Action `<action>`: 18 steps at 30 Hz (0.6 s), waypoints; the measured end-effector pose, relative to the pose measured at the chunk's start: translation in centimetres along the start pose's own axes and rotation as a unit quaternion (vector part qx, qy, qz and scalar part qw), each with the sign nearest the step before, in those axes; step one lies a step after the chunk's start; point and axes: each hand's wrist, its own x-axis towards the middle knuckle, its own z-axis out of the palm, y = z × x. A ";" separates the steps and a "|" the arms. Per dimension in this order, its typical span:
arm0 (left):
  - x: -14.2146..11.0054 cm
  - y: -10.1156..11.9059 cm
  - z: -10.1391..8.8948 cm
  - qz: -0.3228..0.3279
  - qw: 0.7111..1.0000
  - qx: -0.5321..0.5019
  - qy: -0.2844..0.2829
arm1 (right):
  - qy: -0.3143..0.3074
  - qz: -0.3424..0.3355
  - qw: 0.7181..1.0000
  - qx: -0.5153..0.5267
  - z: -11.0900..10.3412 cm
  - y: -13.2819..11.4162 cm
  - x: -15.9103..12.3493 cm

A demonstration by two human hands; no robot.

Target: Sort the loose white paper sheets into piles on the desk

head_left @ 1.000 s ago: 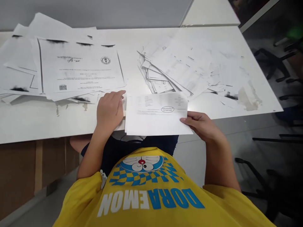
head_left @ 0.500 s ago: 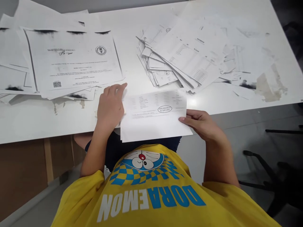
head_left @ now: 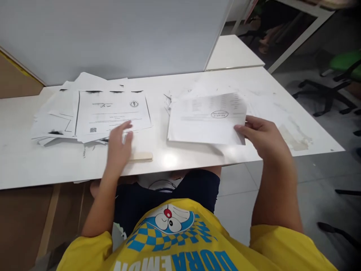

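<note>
My right hand pinches the right edge of a printed sheet of paper bearing an oval stamp. That sheet is held above the right-hand papers, hiding most of them. On the left, my left hand hovers with fingers apart and nothing in it, close to the front edge of a spread pile of printed papers. The top page there has a round seal and a small square code. A flat cream-coloured strip lies on the table just right of my left hand.
The white table ends at a front edge near my lap. A grey panel rises behind it. Brownish residue marks the table's right end. Office chairs stand on the tiled floor to the right, and a person's leg shows beyond.
My right hand has carried the stamped sheet right and away from me, over the right papers. My left hand has let go of its side. The view has tilted up, showing the panel.
</note>
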 end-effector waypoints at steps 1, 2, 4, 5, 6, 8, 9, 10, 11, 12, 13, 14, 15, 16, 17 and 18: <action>0.7 -1.1 -1.0 -0.046 0.997 0.022 0.057 | 0.029 -0.015 0.999 -0.039 0.2 0.2 1.3; 1.5 -2.3 -1.9 -0.093 0.986 0.053 0.126 | 0.060 -0.035 0.994 -0.089 0.7 0.3 2.6; 2.9 -4.9 -3.4 -0.173 0.958 0.121 0.196 | 0.131 -0.090 0.968 -0.194 2.3 0.0 4.5; 3.5 -6.1 -3.9 -0.205 0.945 0.153 0.202 | 0.164 -0.120 0.951 -0.233 3.4 -0.4 5.1; 3.9 -7.1 -4.3 -0.231 0.936 0.178 0.199 | 0.185 -0.151 0.938 -0.253 4.7 -1.1 5.5; 4.2 -8.4 -4.4 -0.251 0.928 0.195 0.193 | 0.165 -0.209 0.932 -0.246 8.1 -2.7 5.7; 4.3 -8.8 -4.3 -0.250 0.929 0.190 0.195 | 0.121 -0.237 0.936 -0.229 10.1 -3.7 5.5; 4.2 -9.1 -4.1 -0.243 0.932 0.178 0.201 | 0.062 -0.262 0.939 -0.213 12.3 -4.7 5.2; 4.1 -9.2 -4.0 -0.234 0.936 0.160 0.207 | -0.006 -0.280 0.939 -0.201 14.6 -5.7 4.7; 4.0 -9.4 -3.9 -0.226 0.941 0.139 0.211 | -0.080 -0.291 0.934 -0.192 16.9 -6.6 4.1; 3.9 -9.5 -3.8 -0.216 0.946 0.110 0.216 | -0.145 -0.289 0.928 -0.186 19.1 -7.4 3.5; 3.8 -9.6 -3.8 -0.204 0.951 0.071 0.222 | -0.192 -0.276 0.923 -0.187 21.2 -8.1 2.9; 3.7 -9.8 -3.9 -0.189 0.955 0.025 0.229 | -0.215 -0.266 0.920 -0.193 22.9 -8.6 2.4; 3.6 -9.9 -4.0 -0.171 0.956 -0.025 0.239 | -0.214 -0.270 0.917 -0.199 24.3 -8.9 1.9; 3.6 -10.1 -4.1 -0.154 0.953 -0.076 0.249 | -0.207 -0.280 0.915 -0.204 25.4 -9.1 1.6; 3.6 -10.2 -4.2 -0.141 0.948 -0.123 0.258 | -0.196 -0.290 0.914 -0.205 26.1 -9.1 1.4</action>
